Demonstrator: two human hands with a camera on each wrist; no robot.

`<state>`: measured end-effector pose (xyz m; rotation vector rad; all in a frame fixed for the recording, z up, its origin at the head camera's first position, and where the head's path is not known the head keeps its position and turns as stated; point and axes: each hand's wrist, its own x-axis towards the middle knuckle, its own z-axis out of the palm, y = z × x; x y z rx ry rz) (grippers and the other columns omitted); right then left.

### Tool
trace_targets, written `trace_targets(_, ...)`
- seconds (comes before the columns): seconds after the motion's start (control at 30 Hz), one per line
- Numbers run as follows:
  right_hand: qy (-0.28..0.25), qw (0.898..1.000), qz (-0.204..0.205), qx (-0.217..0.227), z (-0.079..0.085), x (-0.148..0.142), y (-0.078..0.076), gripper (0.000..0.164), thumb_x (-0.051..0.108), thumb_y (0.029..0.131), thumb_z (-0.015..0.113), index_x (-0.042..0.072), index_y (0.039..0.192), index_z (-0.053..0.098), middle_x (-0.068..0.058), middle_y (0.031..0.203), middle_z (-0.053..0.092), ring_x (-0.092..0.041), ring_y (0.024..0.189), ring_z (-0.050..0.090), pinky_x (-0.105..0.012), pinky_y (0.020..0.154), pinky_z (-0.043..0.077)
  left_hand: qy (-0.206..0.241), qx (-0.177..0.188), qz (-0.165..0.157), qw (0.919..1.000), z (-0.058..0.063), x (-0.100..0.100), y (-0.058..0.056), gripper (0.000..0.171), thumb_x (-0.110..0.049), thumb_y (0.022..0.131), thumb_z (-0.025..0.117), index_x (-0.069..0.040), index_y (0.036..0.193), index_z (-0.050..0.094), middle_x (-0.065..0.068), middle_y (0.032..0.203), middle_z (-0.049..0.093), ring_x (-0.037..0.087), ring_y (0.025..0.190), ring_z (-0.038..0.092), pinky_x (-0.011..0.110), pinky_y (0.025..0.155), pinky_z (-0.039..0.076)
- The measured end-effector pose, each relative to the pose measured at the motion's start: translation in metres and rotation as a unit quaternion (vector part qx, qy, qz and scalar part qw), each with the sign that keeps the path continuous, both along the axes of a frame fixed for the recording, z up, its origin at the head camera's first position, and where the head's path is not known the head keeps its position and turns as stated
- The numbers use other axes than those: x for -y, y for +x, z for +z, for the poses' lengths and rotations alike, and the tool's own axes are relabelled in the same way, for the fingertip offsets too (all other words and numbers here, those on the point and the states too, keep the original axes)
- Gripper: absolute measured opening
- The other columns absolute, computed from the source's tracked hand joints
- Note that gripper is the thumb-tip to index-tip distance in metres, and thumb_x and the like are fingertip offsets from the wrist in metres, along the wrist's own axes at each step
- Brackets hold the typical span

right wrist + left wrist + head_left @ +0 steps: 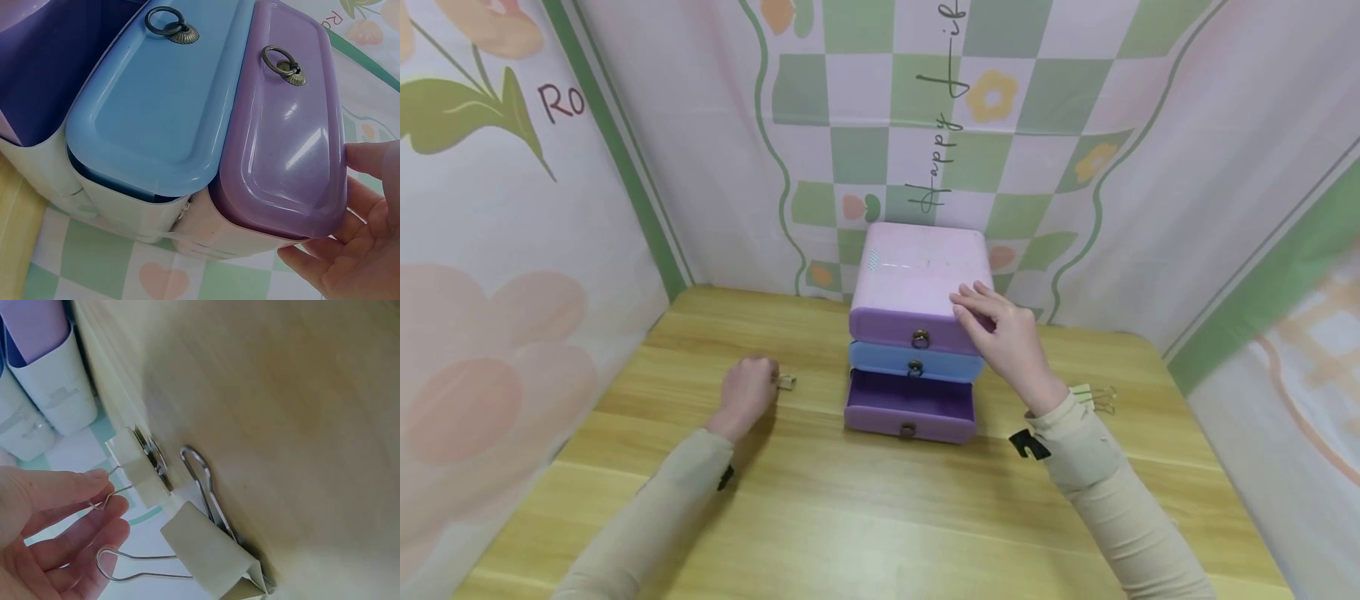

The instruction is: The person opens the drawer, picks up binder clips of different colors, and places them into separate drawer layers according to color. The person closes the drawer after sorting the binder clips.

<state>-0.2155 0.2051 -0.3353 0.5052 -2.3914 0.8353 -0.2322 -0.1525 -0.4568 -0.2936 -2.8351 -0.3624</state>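
My left hand [748, 387] is low over the table's left part. In the left wrist view its thumb and fingers pinch the wire handle of a beige binder clip [140, 469]. A second beige binder clip [209, 553] lies closer to that camera, wire arms spread. My right hand [1007, 333] touches the top right front corner of a small drawer unit [925, 262], fingers extended. The unit has a purple top drawer [287, 144], a blue middle drawer [162, 106] and a purple bottom drawer [910, 421]. The bottom one is pulled out, its inside showing.
Further binder clips [1093, 397] lie on the wooden table [850, 517] at the right, partly behind my right sleeve. A patterned cloth wall [917, 150] stands right behind the drawer unit. Other cloth walls flank the table on both sides.
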Motion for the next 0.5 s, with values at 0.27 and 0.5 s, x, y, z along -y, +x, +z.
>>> trace_targets(0.27, 0.006, 1.000, -0.002, -0.001, 0.0000, -0.0009, 0.0005, 0.027, 0.030, 0.085, 0.058, 0.014, 0.105, 0.066, -0.005, 0.113, 0.061, -0.024, 0.115, 0.050, -0.042, 0.094, 0.042, 0.009, -0.004, 0.005, 0.9999, 0.0055, -0.0004, -0.0006, 0.012, -0.006, 0.073, 0.064, -0.014, 0.065, 0.068, 0.001, 0.064, 0.065, 0.019, 0.056, 0.059, 0.034, 0.045, 0.045)
trace_targets(0.5, 0.007, 1.000, -0.005, -0.002, -0.0014, -0.0012, -0.0005, 0.027, 0.031, 0.085, 0.059, 0.015, 0.105, 0.066, -0.004, 0.114, 0.061, -0.022, 0.115, 0.050, -0.041, 0.096, 0.040, 0.033, -0.011, 0.007, 0.9994, 0.0043, 0.0009, -0.0029, 0.020, -0.001, 0.071, 0.056, -0.014, 0.063, 0.069, 0.001, 0.065, 0.065, 0.016, 0.056, 0.057, 0.031, 0.044, 0.044)
